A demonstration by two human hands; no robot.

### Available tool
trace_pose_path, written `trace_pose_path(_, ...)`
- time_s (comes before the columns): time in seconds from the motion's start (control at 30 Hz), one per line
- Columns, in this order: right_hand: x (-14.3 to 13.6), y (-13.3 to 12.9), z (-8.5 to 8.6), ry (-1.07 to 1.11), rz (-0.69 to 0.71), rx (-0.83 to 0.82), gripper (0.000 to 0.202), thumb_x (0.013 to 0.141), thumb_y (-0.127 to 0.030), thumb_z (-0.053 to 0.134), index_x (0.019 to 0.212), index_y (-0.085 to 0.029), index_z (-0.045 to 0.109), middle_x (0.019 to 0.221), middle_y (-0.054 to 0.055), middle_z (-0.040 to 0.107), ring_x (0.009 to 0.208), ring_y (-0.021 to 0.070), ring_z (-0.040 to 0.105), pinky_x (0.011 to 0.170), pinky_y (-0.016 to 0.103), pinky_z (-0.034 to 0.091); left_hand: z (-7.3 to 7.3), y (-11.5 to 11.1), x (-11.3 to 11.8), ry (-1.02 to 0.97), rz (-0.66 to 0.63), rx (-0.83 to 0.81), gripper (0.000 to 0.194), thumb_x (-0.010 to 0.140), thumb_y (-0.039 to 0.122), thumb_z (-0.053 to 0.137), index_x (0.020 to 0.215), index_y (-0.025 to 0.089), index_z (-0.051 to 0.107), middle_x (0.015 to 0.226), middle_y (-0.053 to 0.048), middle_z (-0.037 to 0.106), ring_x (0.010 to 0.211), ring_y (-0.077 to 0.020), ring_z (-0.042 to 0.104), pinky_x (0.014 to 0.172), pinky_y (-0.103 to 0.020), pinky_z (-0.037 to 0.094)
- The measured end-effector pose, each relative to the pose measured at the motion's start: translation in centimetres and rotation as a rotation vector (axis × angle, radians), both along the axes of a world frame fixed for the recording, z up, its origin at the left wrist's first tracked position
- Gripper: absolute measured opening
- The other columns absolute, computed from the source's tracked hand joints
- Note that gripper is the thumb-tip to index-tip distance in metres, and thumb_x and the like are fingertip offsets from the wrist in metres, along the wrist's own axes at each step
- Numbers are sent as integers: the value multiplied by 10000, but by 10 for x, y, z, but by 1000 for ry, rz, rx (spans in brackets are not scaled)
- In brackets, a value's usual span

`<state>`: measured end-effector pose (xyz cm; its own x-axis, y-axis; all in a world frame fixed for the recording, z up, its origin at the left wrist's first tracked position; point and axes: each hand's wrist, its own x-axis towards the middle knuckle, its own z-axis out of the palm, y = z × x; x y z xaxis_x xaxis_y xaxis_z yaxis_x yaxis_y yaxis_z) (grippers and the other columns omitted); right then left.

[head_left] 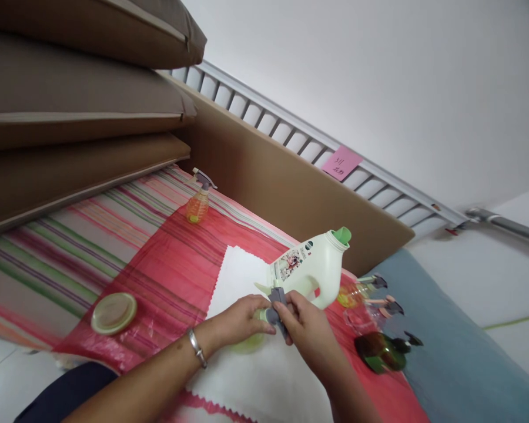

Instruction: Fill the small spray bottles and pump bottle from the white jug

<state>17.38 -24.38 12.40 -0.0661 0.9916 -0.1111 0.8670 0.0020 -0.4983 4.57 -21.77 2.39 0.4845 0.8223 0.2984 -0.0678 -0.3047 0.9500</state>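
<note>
My left hand [240, 320], with a silver bangle at the wrist, is closed around the neck of a small spray bottle [249, 343] with a pale yellow-green body. The fingers of my right hand [306, 323] grip its grey trigger spray head [277, 296] at the top. How far the head is screwed on, I cannot tell. The bottle is over a white cloth [235, 276] with a zigzag edge, partly hidden by my left hand. Just beyond my hands is a large pale green jug [332, 264] with a green spout.
An orange-tinted spray bottle [197, 207] stands at the back left. On the red plastic sheet [158, 264] lies a round lid or dish [113, 313]. To the right are a yellow-tinted spray bottle [350, 294], a clear pinkish one [361, 317] and a dark green pump bottle [379, 352]. Stacked cushions [83, 88] rise at left.
</note>
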Motion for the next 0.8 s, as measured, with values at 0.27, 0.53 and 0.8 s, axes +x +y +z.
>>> trace_pose_path(0.27,0,3,-2,19,-12,-1,193,815,-356,449,668,-234,416,418,-80,471,412,124,481,453,220,341,-2,-6,8,-26,208,-103,281,615,263,749,854,161,641,891,-18,667,863,-198,579,802,-276,428)
trace_pose_path(0.53,4,2,1,60,39,-31,159,813,-322,463,701,-210,452,429,-83,459,403,105,481,448,201,347,2,8,-6,-126,-231,-116,252,714,249,616,941,162,682,906,-1,701,912,-192,600,850,-262,419)
trace_pose_path(0.8,6,-2,-5,64,-25,94,63,767,-251,519,758,-200,554,574,-45,544,480,90,493,459,190,309,-6,3,2,36,83,-84,307,624,294,684,898,178,610,942,-36,673,940,-249,574,873,-328,418)
